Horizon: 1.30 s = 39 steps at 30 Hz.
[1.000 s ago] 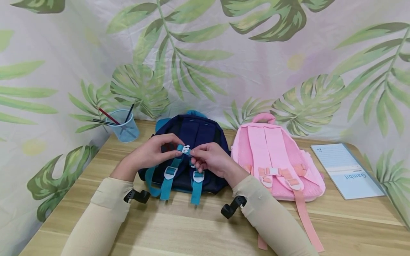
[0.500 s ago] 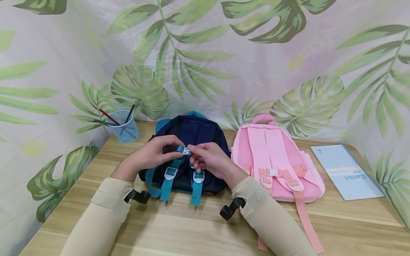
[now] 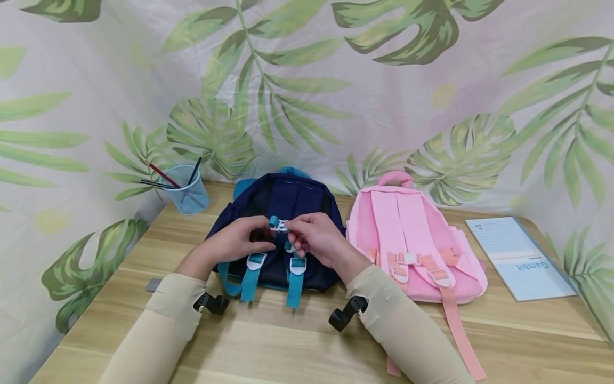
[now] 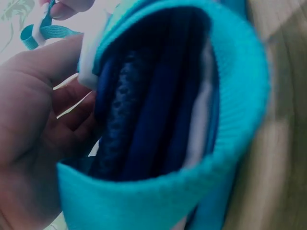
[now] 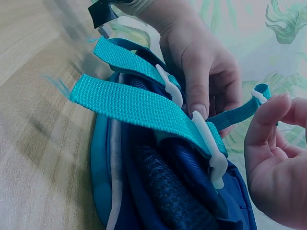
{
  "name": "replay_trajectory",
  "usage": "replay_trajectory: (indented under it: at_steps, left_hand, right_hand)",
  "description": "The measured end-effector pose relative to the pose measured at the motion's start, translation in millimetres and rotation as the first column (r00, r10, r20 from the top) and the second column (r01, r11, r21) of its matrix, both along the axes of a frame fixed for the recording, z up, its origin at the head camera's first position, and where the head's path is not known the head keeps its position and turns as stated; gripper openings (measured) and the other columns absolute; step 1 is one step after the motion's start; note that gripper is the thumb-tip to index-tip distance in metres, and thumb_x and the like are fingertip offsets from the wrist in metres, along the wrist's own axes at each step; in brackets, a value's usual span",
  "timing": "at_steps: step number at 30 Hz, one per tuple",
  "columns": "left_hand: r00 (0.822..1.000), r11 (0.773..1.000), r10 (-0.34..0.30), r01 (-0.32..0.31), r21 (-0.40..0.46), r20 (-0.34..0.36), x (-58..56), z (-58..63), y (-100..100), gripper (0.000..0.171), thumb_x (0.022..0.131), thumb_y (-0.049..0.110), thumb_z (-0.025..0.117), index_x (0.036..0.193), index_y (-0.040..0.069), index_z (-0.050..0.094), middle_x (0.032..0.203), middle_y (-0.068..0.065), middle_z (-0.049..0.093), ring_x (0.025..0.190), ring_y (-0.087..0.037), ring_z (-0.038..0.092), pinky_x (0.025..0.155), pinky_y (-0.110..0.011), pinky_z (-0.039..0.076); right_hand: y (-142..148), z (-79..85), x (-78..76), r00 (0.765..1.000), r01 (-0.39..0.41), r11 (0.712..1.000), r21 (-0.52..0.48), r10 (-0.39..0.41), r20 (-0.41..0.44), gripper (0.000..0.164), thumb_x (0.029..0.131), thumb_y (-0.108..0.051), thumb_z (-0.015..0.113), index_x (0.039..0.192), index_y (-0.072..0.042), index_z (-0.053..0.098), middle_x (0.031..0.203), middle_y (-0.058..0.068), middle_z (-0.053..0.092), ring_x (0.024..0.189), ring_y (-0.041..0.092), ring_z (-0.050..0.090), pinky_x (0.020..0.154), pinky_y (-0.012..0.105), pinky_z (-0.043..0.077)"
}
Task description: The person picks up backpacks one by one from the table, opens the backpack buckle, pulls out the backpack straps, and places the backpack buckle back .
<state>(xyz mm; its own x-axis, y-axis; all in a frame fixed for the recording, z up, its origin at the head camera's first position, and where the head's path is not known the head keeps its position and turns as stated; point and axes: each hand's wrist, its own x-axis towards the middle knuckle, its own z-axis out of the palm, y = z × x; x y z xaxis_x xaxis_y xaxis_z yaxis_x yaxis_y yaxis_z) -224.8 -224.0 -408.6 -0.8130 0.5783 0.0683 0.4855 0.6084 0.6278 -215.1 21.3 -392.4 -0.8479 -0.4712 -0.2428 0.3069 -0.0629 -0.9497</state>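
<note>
A navy backpack (image 3: 295, 194) lies with its straps up and teal webbing across it. My right hand (image 3: 314, 237) pinches a white side-release buckle (image 3: 279, 226) between thumb and forefinger, raised above the backpack on a teal strap. The buckle's two halves sit together in the head view. My left hand (image 3: 240, 240) is just left of the buckle, fingers loosely bent and holding nothing visible. In the right wrist view, the left thumb (image 5: 196, 98) is close by a white strap adjuster (image 5: 209, 146). A teal webbing loop (image 4: 240, 96) fills much of the left wrist view.
A pink backpack (image 3: 398, 213) lies right of the navy one, its strap (image 3: 458, 325) trailing toward the front. Beyond it lies a notebook (image 3: 520, 256). A blue mesh cup (image 3: 189, 194) with pencils stands back left. Leaf-print cloth (image 3: 307, 96) hangs behind the table (image 3: 268, 341).
The buckle's prongs have slid into its other half. My left hand has let go of the buckle and moved slightly down; the right still pinches it.
</note>
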Motion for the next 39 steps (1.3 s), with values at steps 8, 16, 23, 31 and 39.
replay_trajectory:
  at_steps: [8, 16, 23, 31, 39]
  left_hand:
    - [0.999, 1.000, 0.021, -0.021, -0.006, -0.029, -0.6, -3.5, 1, 0.015, 0.097, 0.016, 0.083, 0.105, 0.020, 0.072, 0.103, 0.003, 0.073, 0.086, -0.015, 0.061, 0.080, -0.033, 0.053]
    - [0.999, 0.999, 0.033, -0.033, -0.003, -0.015, 0.2, -5.9, 0, 0.015, 0.096, 0.015, 0.084, 0.108, 0.018, 0.074, 0.103, 0.003, 0.074, 0.091, -0.013, 0.065, 0.084, -0.035, 0.055]
    - [0.999, 0.999, 0.039, -0.039, 0.004, -0.003, -0.9, -6.5, -1, 0.018, 0.096, 0.015, 0.083, 0.113, 0.017, 0.077, 0.107, 0.002, 0.076, 0.094, -0.013, 0.067, 0.087, -0.037, 0.057]
    - [0.999, 1.000, 0.026, -0.027, -0.014, -0.021, -3.3, -11.9, -2, 0.018, 0.097, 0.015, 0.082, 0.114, 0.017, 0.078, 0.108, 0.003, 0.077, 0.096, -0.012, 0.067, 0.089, -0.036, 0.057]
    - [0.998, 0.999, -0.010, 0.007, -0.047, -0.062, -4.8, -16.5, -1, 0.016, 0.097, 0.014, 0.082, 0.113, 0.013, 0.078, 0.107, 0.001, 0.078, 0.093, -0.011, 0.068, 0.087, -0.038, 0.059]
  right_hand:
    - [-1, -2.0, 0.3, 1.000, 0.009, 1.000, -0.015, -0.009, -0.001, 0.018, 0.109, -0.012, 0.060, 0.100, 0.003, 0.065, 0.069, -0.001, 0.060, 0.054, 0.009, 0.050, 0.053, 0.020, 0.049]
    - [-2, -6.0, 0.7, 1.000, 0.026, 1.000, -0.014, -0.026, -0.004, 0.021, 0.108, -0.012, 0.059, 0.103, 0.008, 0.063, 0.069, -0.001, 0.059, 0.054, 0.010, 0.049, 0.053, 0.019, 0.049]
    - [0, -5.9, 1.5, 0.998, 0.064, 0.997, -0.038, -0.065, -0.020, 0.017, 0.107, -0.008, 0.058, 0.101, 0.006, 0.064, 0.069, -0.001, 0.057, 0.054, 0.010, 0.048, 0.051, 0.020, 0.046]
    - [-1, 0.5, 3.0, 0.994, 0.102, 0.991, -0.086, -0.106, -0.042, 0.015, 0.106, -0.005, 0.058, 0.093, -0.003, 0.065, 0.068, -0.001, 0.056, 0.053, 0.008, 0.046, 0.048, 0.020, 0.042]
    - [0, 2.3, 4.8, 0.992, 0.109, 0.987, -0.114, -0.115, -0.050, 0.019, 0.106, -0.005, 0.057, 0.089, -0.005, 0.065, 0.069, -0.001, 0.055, 0.054, 0.008, 0.046, 0.048, 0.019, 0.040]
